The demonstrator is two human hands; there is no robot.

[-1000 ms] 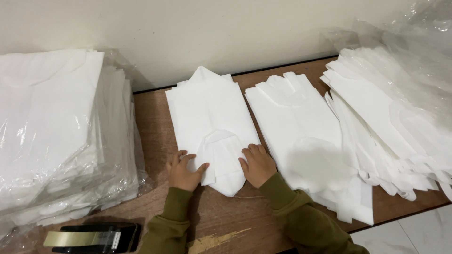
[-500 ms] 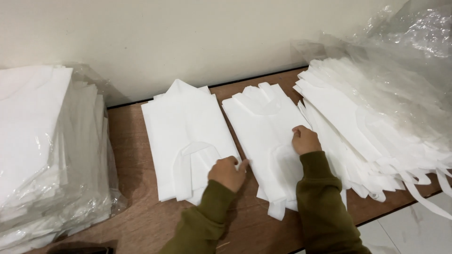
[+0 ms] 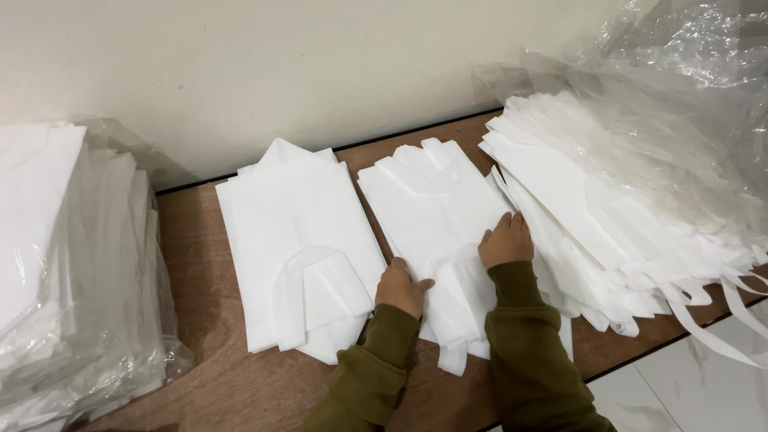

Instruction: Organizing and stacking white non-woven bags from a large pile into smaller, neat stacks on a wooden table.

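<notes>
1. Middle garment (image 3: 436,208): white, folded, flat on the wooden table (image 3: 200,240), between the left garment and the loose stack. Collar end toward the wall, tie end toward the table's near edge.
2. Left hand (image 3: 400,288): flat on the lower left edge of the middle garment, fingers together, palm down. Nothing gripped; pressing only.
3. Right hand (image 3: 506,240): flat on the right edge of the same garment, just beside the loose stack. Fingers spread slightly, nothing clasped.
4. Both sleeves olive green, forearms over the near edge of the table.
5. Left garment (image 3: 300,248): folded to a neat rectangle, tie flap tucked over the lower part. Judged finished; no hand on it.
6. Middle garment: sides appear folded in, lower ties loose beyond the bottom edge. Judged partly done, smoothing or a last tuck left.
7. Loose stack (image 3: 608,208): many white garments at right, fanned out, ties trailing over the table edge, clear plastic wrap (image 3: 696,88) behind and above. Judged unfolded, most of the work left.
8. Wrapped bundle (image 3: 64,264): white pieces in clear plastic at far left, well apart from both hands.
</notes>
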